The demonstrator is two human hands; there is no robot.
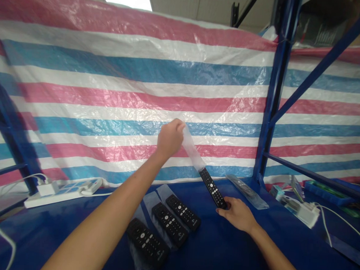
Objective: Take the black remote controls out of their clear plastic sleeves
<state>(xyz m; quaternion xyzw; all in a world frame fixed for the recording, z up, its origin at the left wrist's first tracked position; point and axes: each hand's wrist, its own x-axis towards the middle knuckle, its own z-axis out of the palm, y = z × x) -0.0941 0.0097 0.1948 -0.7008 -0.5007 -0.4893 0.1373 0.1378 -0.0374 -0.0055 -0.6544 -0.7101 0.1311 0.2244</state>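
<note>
My left hand (171, 138) is raised and pinches the upper end of a long translucent plastic sleeve (193, 150). The sleeve's lower end meets the top of a black remote control (212, 187), which tilts above the blue table. My right hand (236, 211) grips that remote at its bottom end, between thumb and fingers. Below my left forearm, three more black remotes lie side by side: one on the left (146, 240), one in the middle (169, 223), one on the right (183, 212). Clear sleeves lie under or around them.
A remote in a clear sleeve (247, 191) lies farther right. White power strips stand at the left (62, 192) and right (301, 210), with cables. A blue metal post (272, 95) rises at the right, before a striped plastic sheet (140, 98).
</note>
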